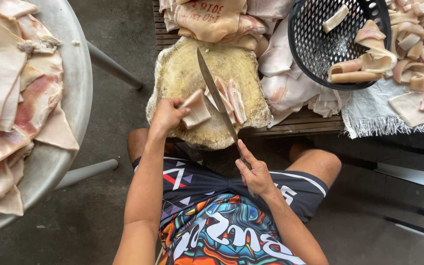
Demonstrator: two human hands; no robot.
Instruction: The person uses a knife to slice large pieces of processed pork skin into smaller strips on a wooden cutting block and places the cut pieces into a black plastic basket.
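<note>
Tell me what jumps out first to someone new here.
The long knife in the right hand, its blade angled across the worn round chopping block at centre. The left hand holds a pale skin piece over the block; cut strips fill the black basket upper right, and slabs cover the metal tray at left.

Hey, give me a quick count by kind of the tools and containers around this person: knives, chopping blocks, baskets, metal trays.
Knife, held by the right hand: 1
Wooden chopping block, where the left hand holds a piece of pork skin: 1
Black plastic basket: 1
Round metal tray: 1
Total: 4
</note>
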